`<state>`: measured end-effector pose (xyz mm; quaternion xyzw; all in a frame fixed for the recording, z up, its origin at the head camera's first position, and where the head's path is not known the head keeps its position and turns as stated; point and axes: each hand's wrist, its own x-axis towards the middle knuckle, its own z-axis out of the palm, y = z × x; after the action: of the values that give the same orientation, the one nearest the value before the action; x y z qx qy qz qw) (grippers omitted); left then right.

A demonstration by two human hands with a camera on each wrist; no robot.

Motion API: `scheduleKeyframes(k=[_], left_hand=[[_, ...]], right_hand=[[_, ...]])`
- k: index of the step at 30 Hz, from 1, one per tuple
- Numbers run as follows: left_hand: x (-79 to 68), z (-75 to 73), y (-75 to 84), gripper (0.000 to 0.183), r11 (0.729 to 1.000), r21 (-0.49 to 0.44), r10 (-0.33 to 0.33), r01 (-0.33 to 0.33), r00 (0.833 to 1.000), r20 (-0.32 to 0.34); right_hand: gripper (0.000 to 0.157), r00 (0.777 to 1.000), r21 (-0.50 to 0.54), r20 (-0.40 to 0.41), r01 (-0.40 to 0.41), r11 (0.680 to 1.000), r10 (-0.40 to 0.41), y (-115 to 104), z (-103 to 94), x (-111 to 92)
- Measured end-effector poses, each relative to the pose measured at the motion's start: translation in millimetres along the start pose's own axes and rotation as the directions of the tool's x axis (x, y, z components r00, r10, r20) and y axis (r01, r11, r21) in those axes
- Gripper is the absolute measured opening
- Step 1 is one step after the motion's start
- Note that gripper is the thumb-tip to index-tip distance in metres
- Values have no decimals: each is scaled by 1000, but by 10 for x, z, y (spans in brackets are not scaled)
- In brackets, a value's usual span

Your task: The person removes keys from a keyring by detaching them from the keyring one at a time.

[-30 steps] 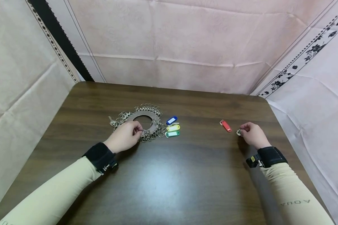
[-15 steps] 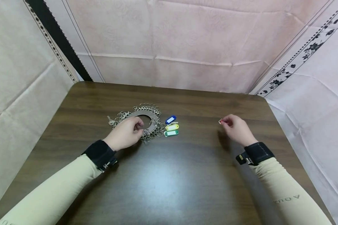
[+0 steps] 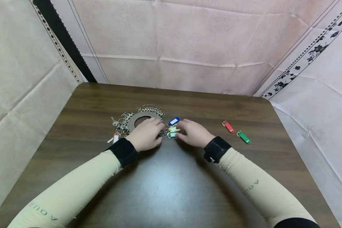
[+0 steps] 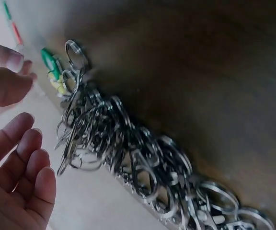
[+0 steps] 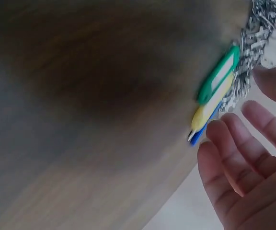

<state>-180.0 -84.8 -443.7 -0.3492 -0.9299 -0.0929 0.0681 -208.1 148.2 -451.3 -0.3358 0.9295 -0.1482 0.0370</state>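
Note:
A grey metal ring point(image 3: 133, 121) hung with many small split rings and clips point(image 4: 143, 167) lies on the table, left of centre. My left hand point(image 3: 146, 134) is over its near right part, fingers loosely bent with nothing visible between them. My right hand point(image 3: 196, 133) hovers just right of the ring, fingers relaxed and apart, beside a blue key tag point(image 3: 174, 121), a yellow key tag point(image 5: 206, 111) and a green key tag point(image 5: 219, 76). That hand partly covers the yellow and green tags in the head view. Whether it touches them, I cannot tell.
Farther right on the brown table point(image 3: 165, 190) lie a red key tag point(image 3: 228, 127) and another green key tag point(image 3: 243, 137). A red-edged tag point(image 3: 116, 137) shows by the left wrist. A key point(image 3: 113, 119) sticks out at the ring's left. Pale cloth point(image 3: 188, 47) hangs behind.
My right hand has left the red tag and swung left to the tags beside the ring. The right-hand green tag is now uncovered. My left hand has shifted right over the ring.

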Motion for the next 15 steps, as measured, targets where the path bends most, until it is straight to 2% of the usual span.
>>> scheduleKeyframes(k=[7,15], left_hand=[[16,76,6,25,999,36,19,-19,1000,4],[0,113,-10,21,1000,6,1,-1,1000,11]], right_hand=[[29,998,-84,53,20,996,-16,-211,69,148],[22,997,-142,19,79,987,-77,-265,137,207]])
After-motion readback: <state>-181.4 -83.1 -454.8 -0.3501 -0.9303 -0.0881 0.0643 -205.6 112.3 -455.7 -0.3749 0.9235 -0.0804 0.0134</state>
